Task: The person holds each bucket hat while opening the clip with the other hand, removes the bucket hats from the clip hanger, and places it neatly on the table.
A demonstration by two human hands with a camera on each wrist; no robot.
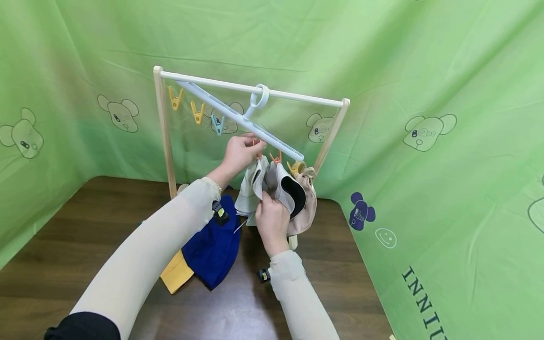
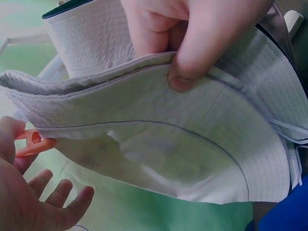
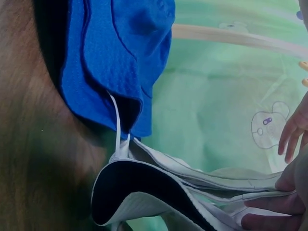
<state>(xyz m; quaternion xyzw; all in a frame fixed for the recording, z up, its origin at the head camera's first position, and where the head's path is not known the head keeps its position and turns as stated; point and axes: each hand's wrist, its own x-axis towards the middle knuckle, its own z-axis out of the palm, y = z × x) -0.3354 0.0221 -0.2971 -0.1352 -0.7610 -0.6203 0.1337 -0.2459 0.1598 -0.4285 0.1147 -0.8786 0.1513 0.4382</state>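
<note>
A pale blue hanger [image 1: 229, 111] hooks over the white rail [image 1: 212, 82] of a wood-posted rack. Just below its middle, the left hand [image 1: 240, 153] pinches an orange clip [image 2: 45, 144] between thumb and forefinger; the left wrist view shows what the head view hides, the other fingers spread loosely and the clip touching the edge of an off-white bucket hat [image 1: 248, 189]. That hat is directly beneath the hanger, and the right hand [image 1: 273, 219], lower down, holds its brim between thumb and fingers. The right wrist view also shows this grip, at its right edge.

Under the hanger's right arm are a dark-lined hat [image 1: 294, 192] with a second orange clip at its top and, beyond it, a beige hat [image 1: 308, 208] with a yellow clip [image 1: 293, 168]. Below the left arm hang two more yellow clips [image 1: 197, 113] and a light blue clip [image 1: 218, 125].

Low and left of the hanger, a blue bucket hat [image 1: 216, 250] overlaps a yellow piece of fabric [image 1: 176, 274] above the brown surface [image 1: 340, 264]. Only the right wrist view looks into the blue hat's folded brim, with a white cord [image 3: 118, 120] beside it. Behind the hanger is a green curtain [image 1: 382, 71] with bear prints.
</note>
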